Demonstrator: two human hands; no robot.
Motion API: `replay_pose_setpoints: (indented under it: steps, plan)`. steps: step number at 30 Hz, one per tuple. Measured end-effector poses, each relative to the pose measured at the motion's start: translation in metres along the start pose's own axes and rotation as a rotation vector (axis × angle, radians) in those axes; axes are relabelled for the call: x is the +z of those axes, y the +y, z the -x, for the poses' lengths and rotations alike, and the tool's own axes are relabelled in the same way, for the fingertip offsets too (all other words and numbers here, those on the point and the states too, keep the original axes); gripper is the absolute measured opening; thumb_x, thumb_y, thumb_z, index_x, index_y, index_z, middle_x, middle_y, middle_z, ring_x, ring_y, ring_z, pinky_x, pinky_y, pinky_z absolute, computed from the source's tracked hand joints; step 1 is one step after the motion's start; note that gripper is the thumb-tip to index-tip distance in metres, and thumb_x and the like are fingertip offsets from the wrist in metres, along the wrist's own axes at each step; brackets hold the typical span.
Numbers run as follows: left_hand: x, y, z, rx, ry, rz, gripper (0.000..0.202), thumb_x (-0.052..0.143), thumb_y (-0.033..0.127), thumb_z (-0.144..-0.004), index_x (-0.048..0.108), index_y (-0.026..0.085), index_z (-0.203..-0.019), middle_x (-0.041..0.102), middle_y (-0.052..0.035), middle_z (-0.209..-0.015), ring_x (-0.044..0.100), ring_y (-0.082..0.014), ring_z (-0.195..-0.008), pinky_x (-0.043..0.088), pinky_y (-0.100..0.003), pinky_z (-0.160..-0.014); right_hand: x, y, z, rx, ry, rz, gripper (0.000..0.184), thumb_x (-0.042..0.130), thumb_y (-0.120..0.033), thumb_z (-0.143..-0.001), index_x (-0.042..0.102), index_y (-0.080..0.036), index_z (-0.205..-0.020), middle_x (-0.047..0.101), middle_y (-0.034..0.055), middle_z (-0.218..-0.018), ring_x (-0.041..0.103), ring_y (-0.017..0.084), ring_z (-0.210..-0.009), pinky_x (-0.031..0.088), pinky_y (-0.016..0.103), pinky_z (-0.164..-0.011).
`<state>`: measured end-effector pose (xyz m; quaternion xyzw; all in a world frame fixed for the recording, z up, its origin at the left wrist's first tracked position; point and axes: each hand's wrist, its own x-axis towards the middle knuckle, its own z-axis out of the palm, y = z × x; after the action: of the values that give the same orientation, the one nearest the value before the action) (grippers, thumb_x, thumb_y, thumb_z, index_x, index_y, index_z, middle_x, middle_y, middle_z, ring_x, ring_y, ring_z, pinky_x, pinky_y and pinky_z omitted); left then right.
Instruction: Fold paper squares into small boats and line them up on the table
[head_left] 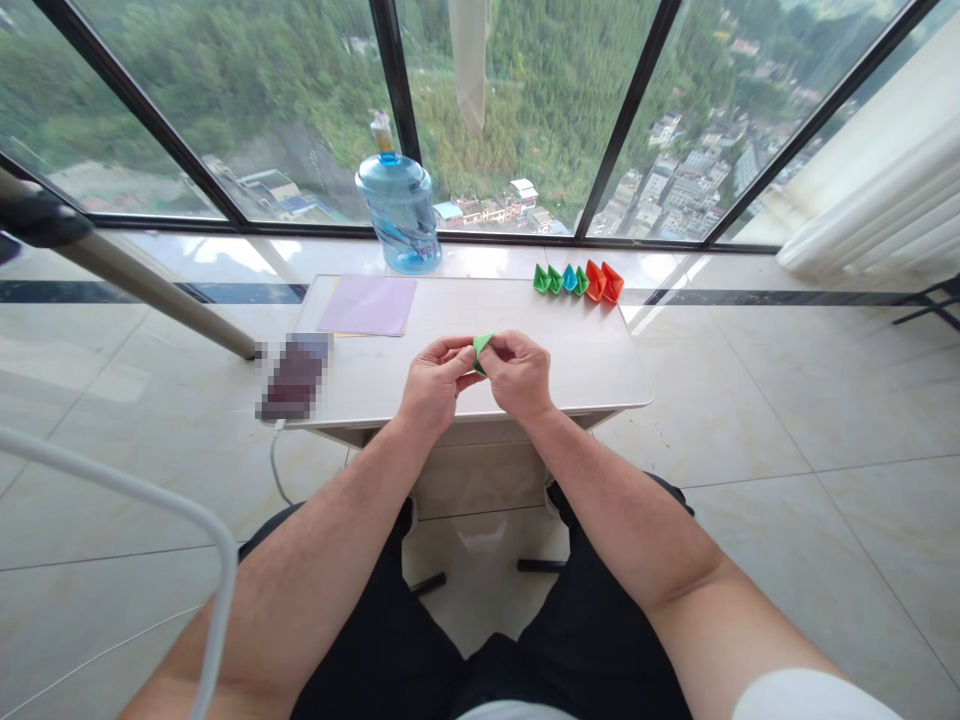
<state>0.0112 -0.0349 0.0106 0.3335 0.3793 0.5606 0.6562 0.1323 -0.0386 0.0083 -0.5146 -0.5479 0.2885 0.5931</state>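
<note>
A small folded piece of green paper [481, 350] is held between my two hands, above the near half of the white desk [360, 385]. My left hand [437, 375] pinches its left side between thumb and fingers. On the other side, my right hand [519, 375] grips the paper, its thumb pressed against the fold. Part of the paper is hidden by my fingers. Along the desk's far right edge stands a row of several folded paper boats: green boats [541, 279], a blue boat [570, 279] and orange boats [604, 284].
Flat purple paper sheets [371, 305] lie at the desk's back left. A pixelated device [296, 378] with a cable [277, 460] sits at the left edge. Behind the desk, a blue water jug [401, 215] stands by the window. A white tube [150, 485] curves in at the left.
</note>
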Motion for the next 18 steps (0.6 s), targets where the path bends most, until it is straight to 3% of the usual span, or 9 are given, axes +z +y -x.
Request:
replay_pose_setpoints:
  steps: [8, 13, 18]
  plan:
    - [-0.0043, 0.0018, -0.0064, -0.013, 0.012, 0.059, 0.040, 0.092, 0.036, -0.063, 0.076, 0.016, -0.094, 0.074, -0.0042, -0.087, 0.069, -0.0146, -0.078, 0.057, -0.028, -0.072, -0.0022, -0.0053, -0.0010, 0.063, -0.108, 0.092, 0.016, 0.070, -0.036, -0.081, 0.075, -0.021, -0.085, 0.070, -0.0013, -0.073, 0.057, 0.013, -0.065, 0.048, 0.027, -0.067]
    - [-0.0056, -0.0015, -0.0086, 0.008, 0.010, 0.059, 0.034, 0.091, 0.037, -0.066, 0.077, 0.013, -0.086, 0.074, -0.0047, -0.082, 0.068, -0.0145, -0.078, 0.056, -0.027, -0.075, -0.0036, -0.0045, -0.0033, 0.039, -0.121, 0.179, 0.018, 0.072, -0.033, -0.078, 0.068, -0.020, -0.065, 0.064, -0.0018, -0.067, 0.055, 0.013, -0.065, 0.044, 0.027, -0.064]
    - [-0.0039, -0.0006, -0.0056, -0.010, -0.031, 0.031, 0.036, 0.091, 0.042, -0.066, 0.077, 0.014, -0.083, 0.075, -0.0055, -0.081, 0.069, -0.0166, -0.078, 0.056, -0.030, -0.074, -0.0041, 0.0004, -0.0068, 0.147, -0.184, 0.108, 0.022, 0.071, -0.037, -0.079, 0.069, -0.019, -0.067, 0.063, -0.0028, -0.063, 0.054, 0.012, -0.061, 0.044, 0.025, -0.060]
